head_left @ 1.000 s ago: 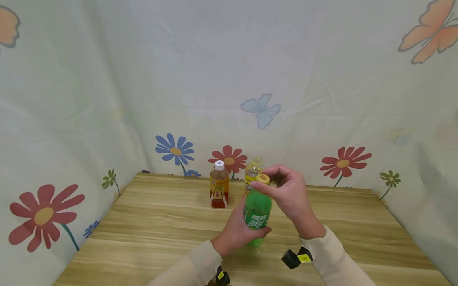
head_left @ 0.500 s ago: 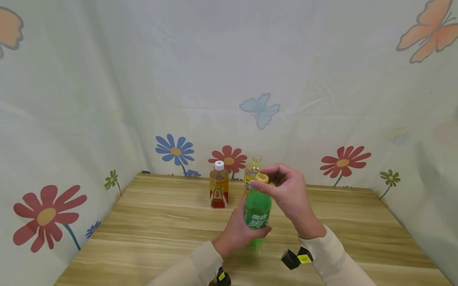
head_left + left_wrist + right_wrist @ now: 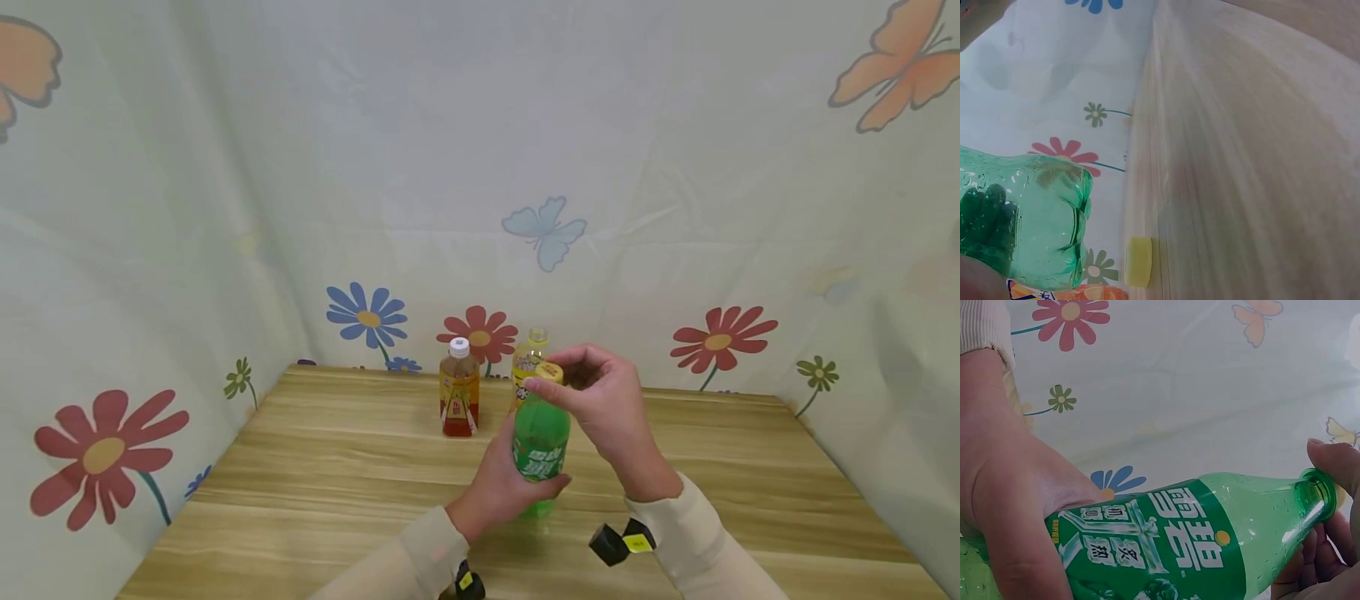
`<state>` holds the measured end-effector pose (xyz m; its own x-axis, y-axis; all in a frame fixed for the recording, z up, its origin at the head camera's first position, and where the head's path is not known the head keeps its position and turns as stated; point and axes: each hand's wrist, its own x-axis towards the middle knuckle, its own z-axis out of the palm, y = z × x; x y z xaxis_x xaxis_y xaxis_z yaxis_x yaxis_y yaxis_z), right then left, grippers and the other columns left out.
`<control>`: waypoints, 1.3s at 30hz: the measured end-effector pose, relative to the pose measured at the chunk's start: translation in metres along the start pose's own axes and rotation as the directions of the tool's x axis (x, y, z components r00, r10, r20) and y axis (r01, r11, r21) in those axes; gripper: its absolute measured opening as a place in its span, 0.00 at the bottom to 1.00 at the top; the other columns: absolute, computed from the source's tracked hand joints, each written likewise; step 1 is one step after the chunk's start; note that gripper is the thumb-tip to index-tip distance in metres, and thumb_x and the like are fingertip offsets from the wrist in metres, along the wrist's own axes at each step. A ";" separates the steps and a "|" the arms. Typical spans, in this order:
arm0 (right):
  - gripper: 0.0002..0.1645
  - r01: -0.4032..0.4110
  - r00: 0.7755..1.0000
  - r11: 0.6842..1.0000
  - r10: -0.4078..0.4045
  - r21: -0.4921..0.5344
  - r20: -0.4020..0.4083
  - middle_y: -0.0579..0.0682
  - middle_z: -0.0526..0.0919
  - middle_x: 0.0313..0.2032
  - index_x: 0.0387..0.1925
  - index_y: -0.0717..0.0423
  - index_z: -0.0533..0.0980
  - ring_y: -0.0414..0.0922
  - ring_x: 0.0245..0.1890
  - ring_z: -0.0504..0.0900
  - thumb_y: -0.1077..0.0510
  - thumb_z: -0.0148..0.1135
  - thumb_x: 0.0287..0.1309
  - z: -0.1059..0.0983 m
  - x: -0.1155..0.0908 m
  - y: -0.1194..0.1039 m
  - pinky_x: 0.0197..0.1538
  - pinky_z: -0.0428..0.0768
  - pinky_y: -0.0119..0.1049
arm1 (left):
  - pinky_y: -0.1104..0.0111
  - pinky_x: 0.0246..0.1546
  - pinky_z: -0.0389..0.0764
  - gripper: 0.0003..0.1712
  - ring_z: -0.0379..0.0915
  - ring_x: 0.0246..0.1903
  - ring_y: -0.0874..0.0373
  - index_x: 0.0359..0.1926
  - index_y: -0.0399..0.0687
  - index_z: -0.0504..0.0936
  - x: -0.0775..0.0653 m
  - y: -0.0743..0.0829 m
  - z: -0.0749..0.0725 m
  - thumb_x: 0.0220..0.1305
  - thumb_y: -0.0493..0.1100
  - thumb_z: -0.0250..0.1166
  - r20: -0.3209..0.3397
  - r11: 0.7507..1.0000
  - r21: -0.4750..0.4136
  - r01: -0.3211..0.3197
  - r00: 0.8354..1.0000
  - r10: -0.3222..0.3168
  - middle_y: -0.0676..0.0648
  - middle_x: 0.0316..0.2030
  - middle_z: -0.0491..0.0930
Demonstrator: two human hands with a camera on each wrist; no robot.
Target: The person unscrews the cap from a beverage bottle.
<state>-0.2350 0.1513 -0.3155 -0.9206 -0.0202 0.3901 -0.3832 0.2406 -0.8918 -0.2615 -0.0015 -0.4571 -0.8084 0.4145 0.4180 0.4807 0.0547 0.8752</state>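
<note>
A green plastic soda bottle (image 3: 542,427) is held slightly tilted over the table, its label facing up toward the head camera. My left hand (image 3: 501,485) grips it round the lower body, thumb across the front. At the bottle's mouth, my right hand (image 3: 609,407) pinches a yellow cap (image 3: 550,372) between thumb and fingers. In the right wrist view the green neck ring (image 3: 1317,494) shows between thumb and fingers, which mostly hide the cap. The left wrist view shows the bottle's base (image 3: 1072,219) apart from the tabletop.
Behind the green bottle stands an uncapped yellow-labelled bottle (image 3: 522,377), partly hidden. To its left is a white-capped bottle of amber drink (image 3: 459,393). Another yellow cap (image 3: 1139,261) lies on the wooden table (image 3: 337,467). A flowered curtain (image 3: 390,167) surrounds the table's back and sides.
The head view has shifted very slightly. Both hands keep their hold on the green bottle and its cap, with almost no movement.
</note>
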 end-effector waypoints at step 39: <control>0.20 -0.032 0.983 0.997 0.019 0.067 0.181 0.47 0.88 0.42 0.50 0.60 0.84 0.47 0.41 0.84 0.54 0.75 0.59 -0.015 0.007 0.001 0.43 0.86 0.32 | 0.66 0.63 0.78 0.51 0.77 0.57 0.61 0.72 0.72 0.56 0.003 0.002 -0.001 0.57 0.43 0.77 0.028 0.999 -0.043 -0.022 0.999 0.023 0.57 0.59 0.77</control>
<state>-0.2404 0.1655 -0.3102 -0.9261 -0.1913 0.3251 -0.3581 0.1755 -0.9170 -0.2629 -0.0011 -0.4541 -0.7875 0.4406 0.4310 0.4831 0.0070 0.8755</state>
